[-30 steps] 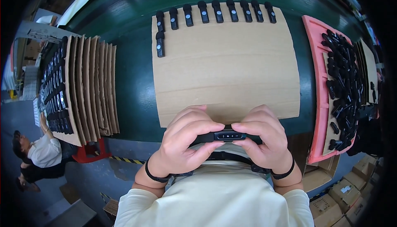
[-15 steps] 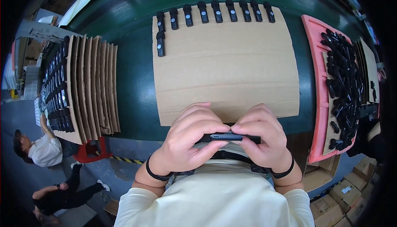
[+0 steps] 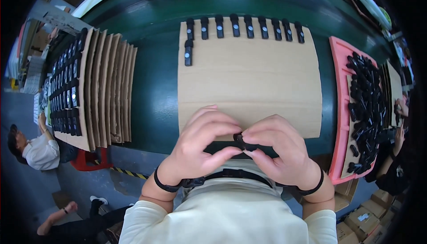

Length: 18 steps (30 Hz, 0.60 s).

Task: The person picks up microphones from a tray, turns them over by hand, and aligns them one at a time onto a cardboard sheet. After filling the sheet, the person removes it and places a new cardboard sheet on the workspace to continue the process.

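In front of my waist, just past the near edge of the cardboard sheet [image 3: 249,84], a small black microphone [image 3: 241,141] is pinched between my two hands. My right hand [image 3: 282,144] grips its body with thumb and fingers, hiding most of it. The thumb and fingertips of my left hand [image 3: 207,141] close around its other end. On the sheet, several similar black microphones [image 3: 250,28] with foam tops and pale round buttons stand in a row along the far edge. One more microphone [image 3: 188,53] lies below the row's left end.
To the left, cardboard sheets [image 3: 106,92] stand stacked on edge, the outermost bearing rows of microphones. A pink tray [image 3: 336,110] at the right holds a heap of black microphones [image 3: 367,106]. The green table [image 3: 155,79] lies beneath. Other people are at the left and far right.
The microphone has turned in my fingers: its long side with a port faced me before, and now a short end shows. The view has shifted slightly.
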Tool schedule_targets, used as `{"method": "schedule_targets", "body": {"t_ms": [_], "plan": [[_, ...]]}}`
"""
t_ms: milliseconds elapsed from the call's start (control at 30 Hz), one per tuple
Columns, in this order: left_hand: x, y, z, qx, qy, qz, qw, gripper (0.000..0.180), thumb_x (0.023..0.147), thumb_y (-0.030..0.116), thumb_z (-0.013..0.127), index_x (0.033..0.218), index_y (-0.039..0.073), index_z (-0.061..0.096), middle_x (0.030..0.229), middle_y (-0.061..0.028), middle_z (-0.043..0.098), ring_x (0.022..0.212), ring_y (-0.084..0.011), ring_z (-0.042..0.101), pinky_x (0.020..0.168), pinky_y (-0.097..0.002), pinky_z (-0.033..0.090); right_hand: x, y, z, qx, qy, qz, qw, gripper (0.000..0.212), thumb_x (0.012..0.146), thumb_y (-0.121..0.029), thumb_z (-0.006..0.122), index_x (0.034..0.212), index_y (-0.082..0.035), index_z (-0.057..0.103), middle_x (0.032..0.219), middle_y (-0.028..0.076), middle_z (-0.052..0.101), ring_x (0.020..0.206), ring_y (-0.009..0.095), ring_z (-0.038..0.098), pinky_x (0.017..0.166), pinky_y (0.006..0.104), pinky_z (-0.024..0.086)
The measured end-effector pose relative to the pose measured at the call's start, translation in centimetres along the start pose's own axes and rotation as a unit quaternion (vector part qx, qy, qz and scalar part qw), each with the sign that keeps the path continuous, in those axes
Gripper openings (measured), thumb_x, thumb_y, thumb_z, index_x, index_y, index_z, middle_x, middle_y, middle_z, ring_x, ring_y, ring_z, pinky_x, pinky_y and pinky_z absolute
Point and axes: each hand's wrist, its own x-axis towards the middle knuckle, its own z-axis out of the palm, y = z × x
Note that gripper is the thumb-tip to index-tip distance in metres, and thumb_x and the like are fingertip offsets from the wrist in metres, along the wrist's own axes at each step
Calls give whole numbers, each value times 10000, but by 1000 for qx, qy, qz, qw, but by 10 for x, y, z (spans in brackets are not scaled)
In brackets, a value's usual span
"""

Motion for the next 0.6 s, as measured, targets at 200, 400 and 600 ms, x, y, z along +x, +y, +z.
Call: {"method": "schedule_targets", "body": {"t_ms": [200,400,600], "plan": [[-15,-33,-47,19,146,-105,984,243,791,58,718,1016,9,643,1049,-138,649,1002,-268,619,942,-361,468,49,4,-1,-65,-94,2,993,276,748,72,684,1003,-16,623,948,138,649,822,297,643,703,366,525],[-20,-80,-76,-52,180,-178,966,327,868,81,660,1175,-5,585,1202,-148,604,1142,-261,573,1007,-368,437,100,36,24,-157,-116,13,981,212,791,18,664,994,-13,608,959,133,655,854,321,643,755,382,539],[-18,-107,-71,-186,125,-238,945,581,932,117,603,1441,5,345,1441,-208,429,1374,-313,390,1117,-418,326,119,74,48,-279,-128,-57,950,221,792,-33,671,1001,-25,601,1017,122,639,930,303,625,805,392,528]]}}
